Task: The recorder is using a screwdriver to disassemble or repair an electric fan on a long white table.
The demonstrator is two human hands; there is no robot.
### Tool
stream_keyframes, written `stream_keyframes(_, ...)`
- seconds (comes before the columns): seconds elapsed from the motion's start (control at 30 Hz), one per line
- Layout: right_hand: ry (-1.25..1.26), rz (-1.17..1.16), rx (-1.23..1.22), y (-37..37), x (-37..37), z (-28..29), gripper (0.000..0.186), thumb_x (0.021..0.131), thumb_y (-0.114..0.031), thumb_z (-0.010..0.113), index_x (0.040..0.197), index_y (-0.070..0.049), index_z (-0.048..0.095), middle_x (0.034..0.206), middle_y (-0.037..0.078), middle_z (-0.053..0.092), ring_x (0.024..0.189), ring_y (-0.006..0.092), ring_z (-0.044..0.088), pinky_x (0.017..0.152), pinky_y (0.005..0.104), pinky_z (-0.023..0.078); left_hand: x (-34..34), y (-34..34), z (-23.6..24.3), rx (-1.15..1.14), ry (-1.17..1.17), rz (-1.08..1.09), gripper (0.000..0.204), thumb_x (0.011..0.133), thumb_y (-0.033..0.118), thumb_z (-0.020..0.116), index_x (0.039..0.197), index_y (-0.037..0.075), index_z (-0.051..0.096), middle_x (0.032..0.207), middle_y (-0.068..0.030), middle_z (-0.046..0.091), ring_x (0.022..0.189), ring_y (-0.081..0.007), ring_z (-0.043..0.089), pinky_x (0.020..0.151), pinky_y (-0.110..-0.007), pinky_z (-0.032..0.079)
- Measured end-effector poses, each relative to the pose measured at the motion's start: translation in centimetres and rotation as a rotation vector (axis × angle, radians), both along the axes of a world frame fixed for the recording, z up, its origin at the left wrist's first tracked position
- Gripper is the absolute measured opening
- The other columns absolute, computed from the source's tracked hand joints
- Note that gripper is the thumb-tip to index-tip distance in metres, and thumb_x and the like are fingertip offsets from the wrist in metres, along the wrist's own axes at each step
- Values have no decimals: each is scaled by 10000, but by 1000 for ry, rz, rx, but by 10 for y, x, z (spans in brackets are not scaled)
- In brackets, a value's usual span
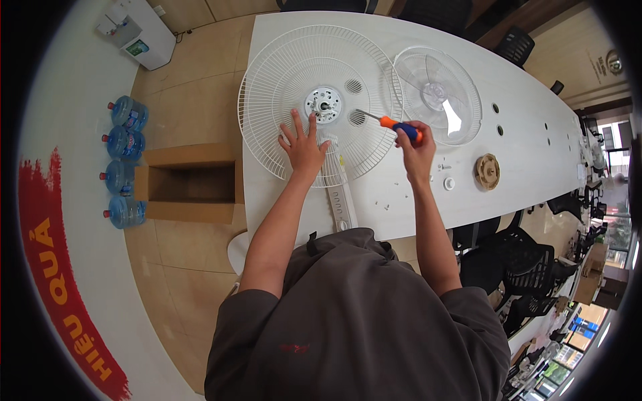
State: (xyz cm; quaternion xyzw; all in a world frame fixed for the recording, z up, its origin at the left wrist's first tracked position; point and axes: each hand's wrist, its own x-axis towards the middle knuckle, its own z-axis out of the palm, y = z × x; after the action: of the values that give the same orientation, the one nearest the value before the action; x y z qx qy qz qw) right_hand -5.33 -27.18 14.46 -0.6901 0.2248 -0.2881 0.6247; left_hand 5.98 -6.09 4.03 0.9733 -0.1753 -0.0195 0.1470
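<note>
A large white wire fan guard (281, 73) lies over the table, around a motor hub (324, 105) with a short shaft in its middle. My left hand (304, 146) rests with spread fingers on the guard's near side, fingertips just below the hub. In my right hand (416, 148) is a screwdriver (403, 129) with an orange and blue handle. Its shaft points left over the guard, toward a small oval mesh patch right of the hub. Whether the tip touches the wires I cannot tell. The white fan stand (342, 204) runs from under the guard toward me.
A second guard with clear fan blades (435, 93) lies at the right. Small screws (386, 206), a white round cap (449, 182) and a brown round part (487, 172) sit on the white table (528, 154). An open carton (187, 212) and several water bottles (124, 177) stand left.
</note>
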Motion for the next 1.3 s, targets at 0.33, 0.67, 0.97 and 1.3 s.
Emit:
stream_keyframes(0.33, 34, 151, -250, 39, 72, -24, 265, 886, -21, 693, 1105, 50, 563, 964, 144, 673, 826, 157, 678, 732, 267, 573, -2, 0, 1, -21, -8, 21, 854, 841, 493, 711, 1553, 259, 302, 1644, -170, 31, 1416, -545, 142, 1094, -686, 172)
stream_keyframes(0.67, 62, 193, -399, 30, 89, -12, 273, 855, -1, 699, 1098, 42, 583, 945, 150, 689, 823, 172, 685, 721, 276, 561, -3, -1, 10, -36, 52, 21, 831, 858, 458, 706, 1555, 246, 304, 1649, -157, -4, 1438, -527, 120, 1115, -676, 146)
stream_keyframes(0.97, 79, 314, -549, 30, 106, 15, 266, 842, -2, 709, 1081, 44, 600, 900, 141, 685, 766, 180, 679, 679, 280, 545, -4, -1, 14, -52, 51, 23, 816, 861, 452, 704, 1549, 246, 318, 1651, -147, -1, 1443, -521, 113, 1117, -678, 154)
stream_keyframes(1.3, 97, 323, -601, 27, 113, 16, 272, 824, 6, 720, 1067, 35, 602, 904, 162, 677, 722, 216, 671, 623, 309, 525, -4, -1, 5, -67, -31, 14, 836, 844, 473, 715, 1546, 258, 315, 1646, -174, 28, 1416, -548, 161, 1078, -698, 183)
